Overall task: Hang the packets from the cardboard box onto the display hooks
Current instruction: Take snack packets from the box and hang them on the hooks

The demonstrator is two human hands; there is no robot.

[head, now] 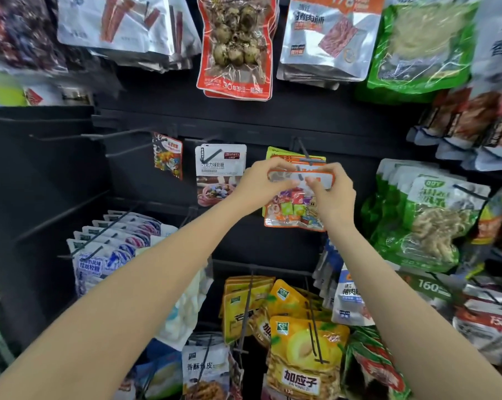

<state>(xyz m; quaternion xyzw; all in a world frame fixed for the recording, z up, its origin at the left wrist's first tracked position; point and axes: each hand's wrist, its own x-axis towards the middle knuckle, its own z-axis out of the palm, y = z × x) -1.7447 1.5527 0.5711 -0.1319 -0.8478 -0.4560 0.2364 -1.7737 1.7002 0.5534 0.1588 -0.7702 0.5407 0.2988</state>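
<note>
Nearest the camera: yellow packets on low hooks at bottom centre, and a white packet with a fish-skin picture to their left. Both forearms reach up and forward over them.

Left hand: fingers curled, pinching the top left edge of the orange-rimmed candy packet. Right hand: fingers curled, pinching the top right edge of the same packet. The packet is held upright between the two hands at mid height on the rack, its header strip at the tip of a dark display hook. Cannot tell whether the hook is through the hole. A green-topped packet hangs just behind it on that hook.

Left of the hands: a white chocolate-candy packet on its own hook, then a small red packet. Further left, several bare hooks stick out of the black back panel. Lower left: a row of white-and-blue packets.

Right: green packets stacked on a hook.

Top row, farthest: red packet of eggs, silver meat-jerky packets, another green bag.

No cardboard box in view.
</note>
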